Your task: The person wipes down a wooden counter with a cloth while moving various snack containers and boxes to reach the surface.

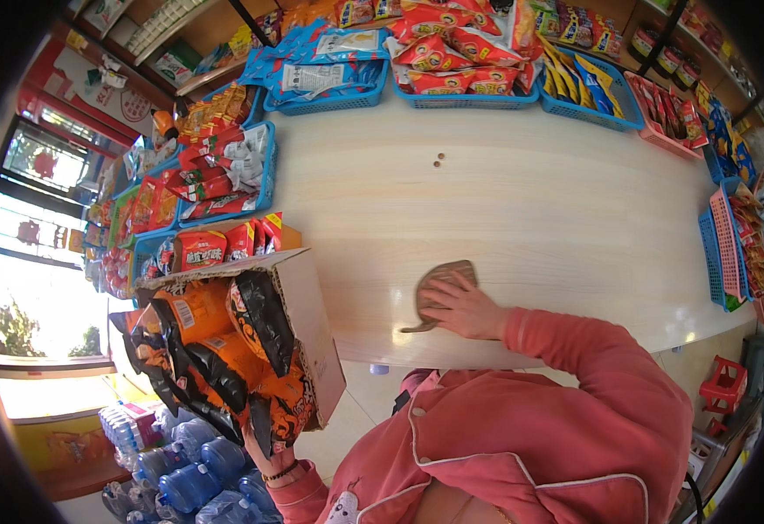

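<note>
My right hand (pixel 462 306) lies with its fingers spread on a folded brown cloth (pixel 446 272), pressed on the light wooden tabletop (pixel 519 196). At the left, my left hand (pixel 267 455) supports an open cardboard box (pixel 319 327) from below; its fingers are mostly hidden by the packs. The box is tilted, its opening facing left, and holds several orange and black snack bags (pixel 231 354). Two small round brown things (pixel 439 160) lie on the tabletop beyond the cloth.
Blue baskets (pixel 467 101) of red snack bags and blue packs (pixel 316 78) line the far edge. A blue basket (pixel 267 170) stands at the left, a pink basket (pixel 670 141) at the right. Water jugs (pixel 188 488) stand on the floor, lower left; a red stool (pixel 722 386) is at the right.
</note>
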`<state>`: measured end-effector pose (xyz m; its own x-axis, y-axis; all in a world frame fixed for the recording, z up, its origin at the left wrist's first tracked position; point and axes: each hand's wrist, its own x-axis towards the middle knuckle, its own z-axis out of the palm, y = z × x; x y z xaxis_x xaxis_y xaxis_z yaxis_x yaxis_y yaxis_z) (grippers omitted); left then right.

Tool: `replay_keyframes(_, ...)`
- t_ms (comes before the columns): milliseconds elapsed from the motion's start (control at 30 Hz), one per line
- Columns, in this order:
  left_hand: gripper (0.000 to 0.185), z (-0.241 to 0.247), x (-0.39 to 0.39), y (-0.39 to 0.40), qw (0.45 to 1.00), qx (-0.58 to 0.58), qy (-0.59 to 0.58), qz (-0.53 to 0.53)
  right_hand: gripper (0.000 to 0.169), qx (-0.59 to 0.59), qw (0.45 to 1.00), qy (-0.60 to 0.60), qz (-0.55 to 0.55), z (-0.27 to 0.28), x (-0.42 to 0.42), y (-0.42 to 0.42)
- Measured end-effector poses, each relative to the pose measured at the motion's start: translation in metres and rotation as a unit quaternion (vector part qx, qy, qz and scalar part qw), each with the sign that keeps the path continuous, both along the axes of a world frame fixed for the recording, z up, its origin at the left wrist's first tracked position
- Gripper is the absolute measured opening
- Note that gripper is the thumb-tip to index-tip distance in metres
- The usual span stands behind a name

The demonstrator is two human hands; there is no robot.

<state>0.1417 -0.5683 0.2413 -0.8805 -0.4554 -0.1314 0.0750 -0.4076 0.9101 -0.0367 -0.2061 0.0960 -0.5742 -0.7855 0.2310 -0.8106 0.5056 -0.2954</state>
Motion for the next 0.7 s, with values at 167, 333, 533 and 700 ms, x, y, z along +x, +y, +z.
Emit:
replay_keyframes(167,0.044,-0.005,0.002,0.011,0.999,0.038,-0.015,-0.030,0.035,0.046,0.968,0.043,-0.243,-0.003,-0.008,0.102)
replay_keyframes(333,0.039,0.002,-0.001,0.030,0.998,0.027,-0.015,-0.048,0.035,-0.004,0.895,0.122,-0.429,-0.033,-0.089,0.165)
replay_keyframes(533,0.032,0.005,0.003,0.038,0.998,0.053,-0.026,-0.003,0.039,0.018,0.909,0.143,-0.390,-0.029,-0.120,0.088)
replay_keyframes(700,0.032,0.011,-0.004,0.042,0.995,0.097,-0.026,0.004,0.036,0.023,0.977,0.128,-0.168,-0.013,-0.060,-0.009)
